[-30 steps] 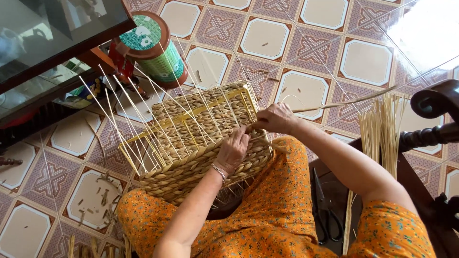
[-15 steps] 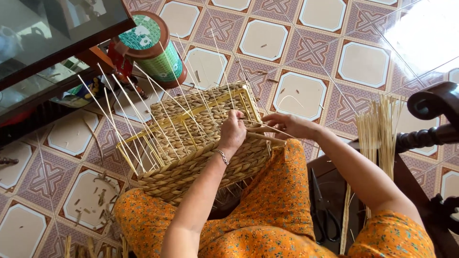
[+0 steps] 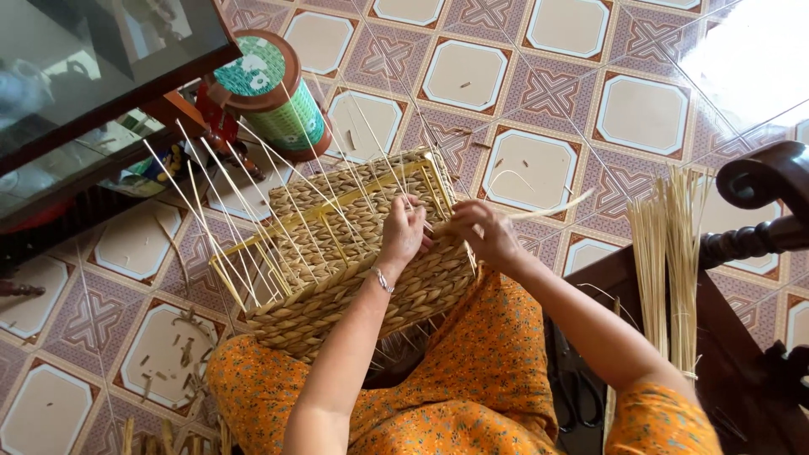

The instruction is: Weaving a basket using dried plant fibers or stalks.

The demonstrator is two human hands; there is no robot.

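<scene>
Patterned tile floor (image 3: 548,93) spreads beyond the work. Nearer, a half-woven basket (image 3: 354,270) rests on the person's lap, tilted, its side wall plaited up to the yellow frame, while long bare stakes (image 3: 244,211) fan out past the grip, unwoven; by this showing roughly the lower walls are done and the upper rim is left. To the grip's right stands a bundle of reeds (image 3: 670,253). Left hand (image 3: 403,234) presses on the rim; right hand (image 3: 479,234) is pinched closed on a pale strand (image 3: 548,208).
</scene>
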